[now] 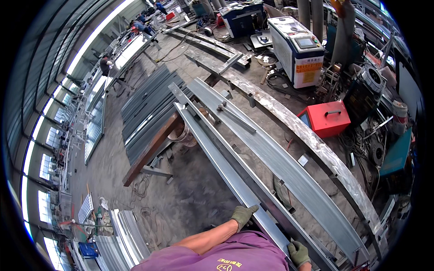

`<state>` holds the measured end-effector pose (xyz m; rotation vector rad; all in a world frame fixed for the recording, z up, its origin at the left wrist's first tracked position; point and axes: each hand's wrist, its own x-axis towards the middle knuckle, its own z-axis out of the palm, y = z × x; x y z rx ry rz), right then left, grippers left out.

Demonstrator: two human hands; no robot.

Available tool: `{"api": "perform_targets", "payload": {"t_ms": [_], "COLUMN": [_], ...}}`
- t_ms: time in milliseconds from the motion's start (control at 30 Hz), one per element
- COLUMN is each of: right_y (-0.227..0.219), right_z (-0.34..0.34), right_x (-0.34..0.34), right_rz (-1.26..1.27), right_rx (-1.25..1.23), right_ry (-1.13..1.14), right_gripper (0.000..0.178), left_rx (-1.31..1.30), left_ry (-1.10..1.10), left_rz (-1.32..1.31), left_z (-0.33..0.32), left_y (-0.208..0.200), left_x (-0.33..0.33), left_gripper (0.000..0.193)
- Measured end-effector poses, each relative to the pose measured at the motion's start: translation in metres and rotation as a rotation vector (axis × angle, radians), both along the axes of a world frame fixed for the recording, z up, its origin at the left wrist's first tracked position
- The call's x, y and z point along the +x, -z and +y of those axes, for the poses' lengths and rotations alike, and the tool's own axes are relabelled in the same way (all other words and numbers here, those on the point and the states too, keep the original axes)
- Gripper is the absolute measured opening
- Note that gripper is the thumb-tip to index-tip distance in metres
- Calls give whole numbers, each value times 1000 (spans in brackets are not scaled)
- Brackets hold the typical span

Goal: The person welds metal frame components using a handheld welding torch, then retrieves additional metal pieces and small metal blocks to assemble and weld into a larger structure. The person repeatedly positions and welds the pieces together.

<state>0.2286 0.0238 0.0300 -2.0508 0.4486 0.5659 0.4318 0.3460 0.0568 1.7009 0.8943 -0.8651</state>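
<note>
A long galvanized steel channel (233, 180) runs from beside my body away to the upper left. My left hand (244, 217), in a grey-green work glove, is closed over its near-left edge, thumb on top. Further right and nearer, my gloved right hand (298, 252) wraps round the same channel's other edge; its underside fingers are hidden. A wider steel channel (275, 160) lies alongside to the right, with a dark gap between. On its far part rests a hammer (239, 119). The channels' far ends lie by a rusty brown beam (151, 149).
A bucket (183, 135) stands beneath the channels' far end. Dark ribbed metal lengths (151, 108) lie beyond. At right are a long worktable rail (294, 119), a red box (324, 119), a white machine cabinet (294, 54) and cables. A co-worker (105, 66) stands far left.
</note>
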Motion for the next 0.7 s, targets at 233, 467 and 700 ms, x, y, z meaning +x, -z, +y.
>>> {"api": "perform_targets", "payload": {"t_ms": [233, 467, 700], "right_y": [-34, -56, -21], "right_z": [0, -17, -27], "right_x": [21, -15, -61], "right_rz": [45, -9, 235], "right_rx": [63, -472, -631], "right_ry": [4, -219, 73], "right_gripper": [50, 62, 32], "left_rx": [-4, -146, -65], "left_ry": [-38, -93, -95], "left_rz": [98, 232, 202], "left_z": [-9, -31, -14], "left_y": [16, 53, 79], "left_x": [30, 36, 20], "left_gripper": [51, 64, 52]}}
